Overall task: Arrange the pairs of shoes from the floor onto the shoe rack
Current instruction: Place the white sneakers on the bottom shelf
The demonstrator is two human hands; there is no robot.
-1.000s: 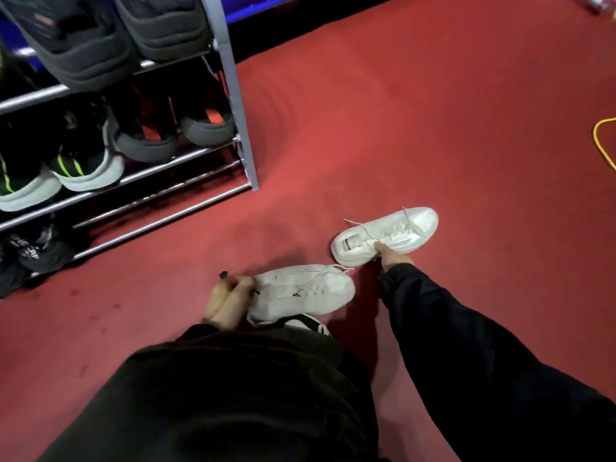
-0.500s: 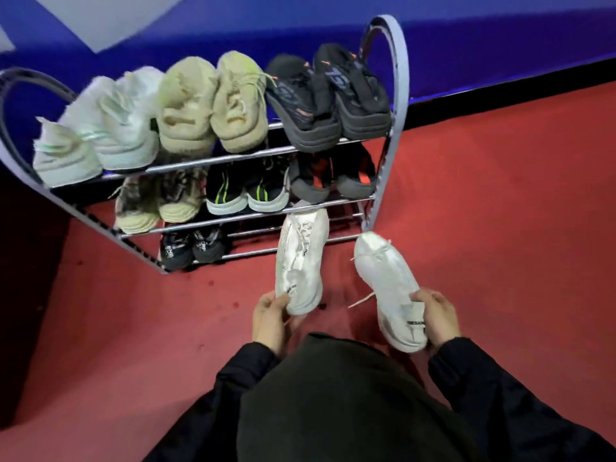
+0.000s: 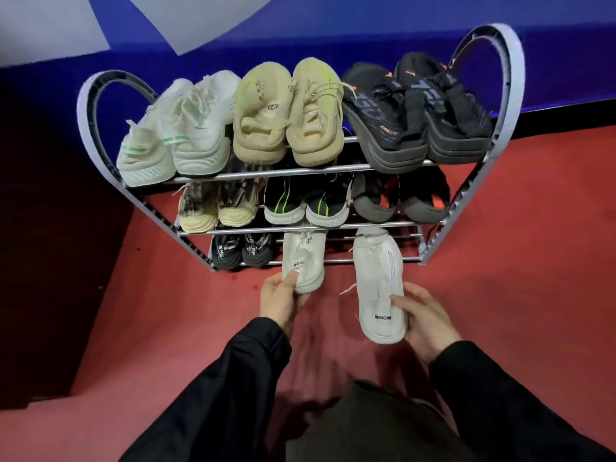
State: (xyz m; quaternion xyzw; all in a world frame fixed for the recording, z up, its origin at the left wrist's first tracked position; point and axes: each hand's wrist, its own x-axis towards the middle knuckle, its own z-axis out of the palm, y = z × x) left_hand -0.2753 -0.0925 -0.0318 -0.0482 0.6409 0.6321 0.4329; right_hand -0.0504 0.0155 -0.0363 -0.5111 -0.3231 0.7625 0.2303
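Observation:
I hold one white sneaker in each hand, toes pointing at the bottom shelf of the grey shoe rack. My left hand grips the heel of the left white sneaker, whose front half lies over the bottom rails beside a black pair. My right hand grips the heel of the right white sneaker; its toe reaches the bottom rails while its heel hangs out in front of the rack.
The top shelf carries a pale mint pair, a beige pair and black sandals. The middle shelf holds a cream pair, a black-and-green pair and dark slip-ons. Red carpet surrounds the rack; a blue wall stands behind.
Both white sneakers went from the floor up to the rack. Over the last half second they slid forward, the left one farther onto the bottom rails.

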